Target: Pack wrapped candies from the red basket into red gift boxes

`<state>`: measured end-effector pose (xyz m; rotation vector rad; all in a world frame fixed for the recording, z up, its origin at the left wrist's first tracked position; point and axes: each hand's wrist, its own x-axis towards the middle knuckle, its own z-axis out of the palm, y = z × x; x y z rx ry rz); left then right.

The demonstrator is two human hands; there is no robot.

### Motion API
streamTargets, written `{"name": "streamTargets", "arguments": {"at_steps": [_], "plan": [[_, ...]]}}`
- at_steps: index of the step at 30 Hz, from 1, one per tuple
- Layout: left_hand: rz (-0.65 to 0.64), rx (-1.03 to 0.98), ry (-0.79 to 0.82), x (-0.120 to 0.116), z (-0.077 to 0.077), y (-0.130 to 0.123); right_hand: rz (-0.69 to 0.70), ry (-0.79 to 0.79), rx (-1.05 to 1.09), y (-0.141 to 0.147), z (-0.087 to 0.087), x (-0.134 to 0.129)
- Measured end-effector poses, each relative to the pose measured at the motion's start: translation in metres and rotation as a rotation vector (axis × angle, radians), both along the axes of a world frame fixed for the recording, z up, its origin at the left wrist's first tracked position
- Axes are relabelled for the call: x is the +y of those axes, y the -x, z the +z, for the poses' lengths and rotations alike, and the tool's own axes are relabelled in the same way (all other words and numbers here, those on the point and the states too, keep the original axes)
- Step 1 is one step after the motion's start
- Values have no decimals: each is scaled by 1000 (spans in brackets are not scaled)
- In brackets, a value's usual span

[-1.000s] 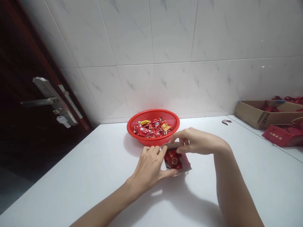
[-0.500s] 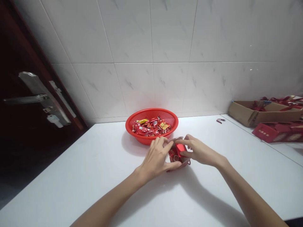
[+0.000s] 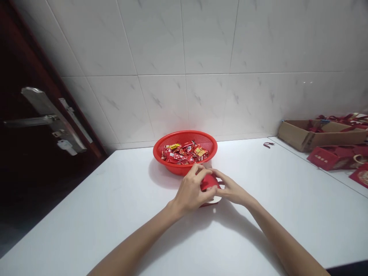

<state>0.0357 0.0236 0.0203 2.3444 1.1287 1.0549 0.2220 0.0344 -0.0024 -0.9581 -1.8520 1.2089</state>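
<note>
A small red paper gift box (image 3: 209, 181) stands on the white table just in front of the basket, with a pale flap edge showing at its near side. My left hand (image 3: 194, 191) curves around its left side, thumb at the near edge and fingers at the top. From the right, my right hand (image 3: 230, 188) grips the other side with thumb and fingers. The box's inside is hidden by its red top and my fingers. Behind it, a red plastic basket (image 3: 213, 151) holds many wrapped candies (image 3: 186, 152) in red and yellow.
At the right lie a cardboard box (image 3: 299, 140) with red ribbons and several red gift boxes (image 3: 327, 158). A short dark red ribbon (image 3: 268, 145) rests on the white table (image 3: 94, 214). A tiled wall (image 3: 161, 99) rises behind; a dark door (image 3: 31, 153) is at left.
Half a second ago the box was open with red contents showing inside. Now its red top covers the opening, and both hands have drawn closer together around it.
</note>
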Motion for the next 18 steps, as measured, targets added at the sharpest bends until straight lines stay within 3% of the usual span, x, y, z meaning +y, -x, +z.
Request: {"name": "streamTargets", "arguments": {"at_steps": [5,9,13,18], "plan": [[-179,9,236,7,9,9,-49,-56,43,3,-11,-5],[-252,59,128,12,26,27,-115,-114,36,-4,-17,-7],[-170,115,28,17,33,40,-97,-177,25,-7,-20,-8],[-87,209,47,23,22,40,-220,-312,-6,0,-25,-9]]}}
